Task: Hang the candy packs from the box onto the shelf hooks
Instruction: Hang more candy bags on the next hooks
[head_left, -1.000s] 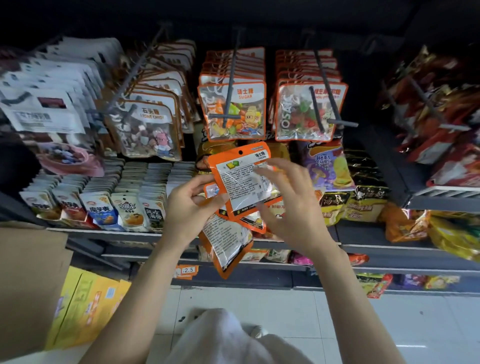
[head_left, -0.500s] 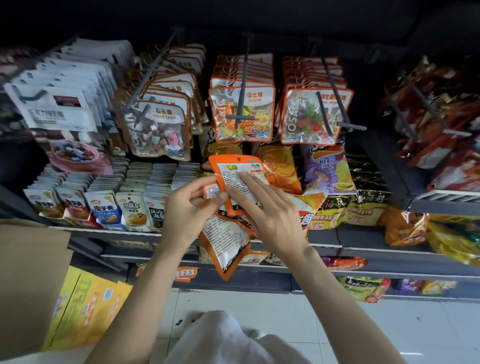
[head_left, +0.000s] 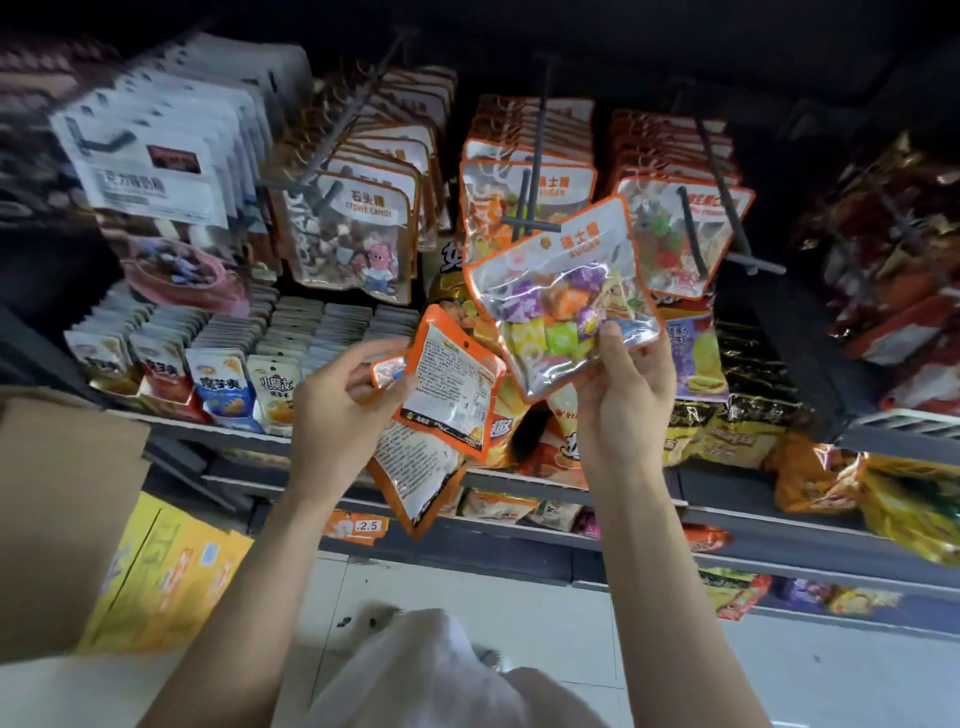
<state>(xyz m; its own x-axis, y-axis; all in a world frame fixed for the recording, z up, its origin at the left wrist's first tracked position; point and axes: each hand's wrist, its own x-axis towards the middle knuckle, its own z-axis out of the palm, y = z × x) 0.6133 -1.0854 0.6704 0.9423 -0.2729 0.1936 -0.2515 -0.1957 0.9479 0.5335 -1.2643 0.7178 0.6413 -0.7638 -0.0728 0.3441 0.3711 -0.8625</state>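
The right hand (head_left: 626, 395) holds one candy pack (head_left: 563, 299) up by its lower edge, thumb in front and fingers (head_left: 655, 364) curled behind it, clear face toward the camera and tilted to the right. It sits just below and in front of the centre hook (head_left: 531, 205), overlapping the row of matching packs (head_left: 530, 156) already threaded there. The left hand (head_left: 337, 410), down and left of that hook, pinches a fanned bundle of spare packs (head_left: 447, 395), printed backs showing, another one drooping beneath.

Now the risk, and it is a judgement: the hang hole in the orange header looks small, and the pack is askew, gripped at the far end from the hole. The header could flop or twist, so the hook tip may miss and just shove the film aside. The hook also looks well loaded near its end bar, so a new pack could ride at the very tip and slip off. And that loose fan in the left hand could slide apart, since it is a light pinch on slick film.

The packs are flat, glossy pouches with rounded corners, orange borders and clear crinkly windows; lumpy wrapped sweets in purple, green, yellow and orange bulge inside. The hook is a thin, dark, matte rod with a short crossbar. Far to the lower left of it, a plain brown cardboard box (head_left: 57, 519) shows a dull flap.
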